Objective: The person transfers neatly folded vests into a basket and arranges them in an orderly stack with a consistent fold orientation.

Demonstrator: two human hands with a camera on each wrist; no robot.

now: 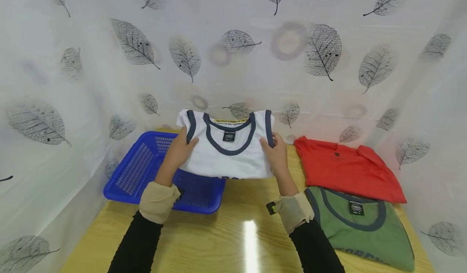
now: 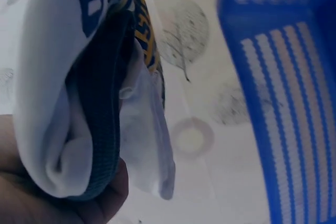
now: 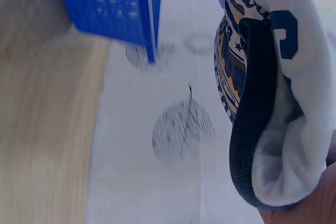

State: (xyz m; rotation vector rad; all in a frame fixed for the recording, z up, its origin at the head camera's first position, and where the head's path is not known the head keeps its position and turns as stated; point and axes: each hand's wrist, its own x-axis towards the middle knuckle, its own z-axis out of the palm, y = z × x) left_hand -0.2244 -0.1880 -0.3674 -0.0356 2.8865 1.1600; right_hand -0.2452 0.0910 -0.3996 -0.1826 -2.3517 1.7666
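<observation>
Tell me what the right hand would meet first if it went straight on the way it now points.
Past the navy-trimmed white tank top it holds, the right hand would likely meet the leaf-print curtain first; nothing shows between them in the head view, though depth is unclear.

1. The fingers of the left grip [image 1: 184, 148] are mostly hidden behind the white shirt [image 1: 195, 161]; the left wrist view's edge cuts the grip off.
2. The right grip [image 1: 277, 153] is only partly visible in the right wrist view, cropped at the edge.
3. On the white shirt's lower fold, only the tops of the letters show; its neck label [image 1: 229, 136] is too small to read.
4. The white shirt and left forearm hide part of the blue basket [image 1: 122, 175]; both wrist views crop it.
5. The right sleeve [image 1: 315, 246] covers the green shirt's [image 1: 392, 238] left edge and runs out of the head view.
6. The red shirt's [image 1: 346, 175] tag is illegible.
7. The desk [image 1: 219, 240] is blurred in the right wrist view.
</observation>
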